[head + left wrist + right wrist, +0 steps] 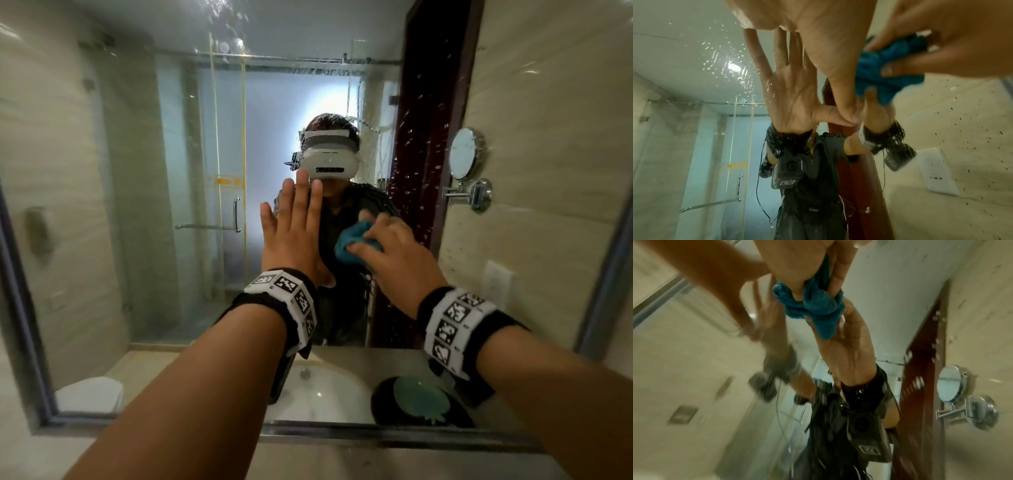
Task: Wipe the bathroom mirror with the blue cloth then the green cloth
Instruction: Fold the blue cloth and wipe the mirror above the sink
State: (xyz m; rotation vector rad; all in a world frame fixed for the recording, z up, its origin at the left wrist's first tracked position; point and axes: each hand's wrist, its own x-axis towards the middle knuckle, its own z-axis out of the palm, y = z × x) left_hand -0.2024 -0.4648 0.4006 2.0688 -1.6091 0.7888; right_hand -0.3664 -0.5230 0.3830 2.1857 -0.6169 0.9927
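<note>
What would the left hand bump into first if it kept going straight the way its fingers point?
The left hand lies flat on the mirror, fingers pointing up. Sliding on, it would meet only wet glass, speckled with water drops, as far as the head view shows. The blue cloth sits to its right, out of that line.

grey bench below mirror frame, in reflection white sink basin, green cloth on dark round object

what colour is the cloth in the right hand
Blue-teal cloth, clearest in the left wrist view.
</note>
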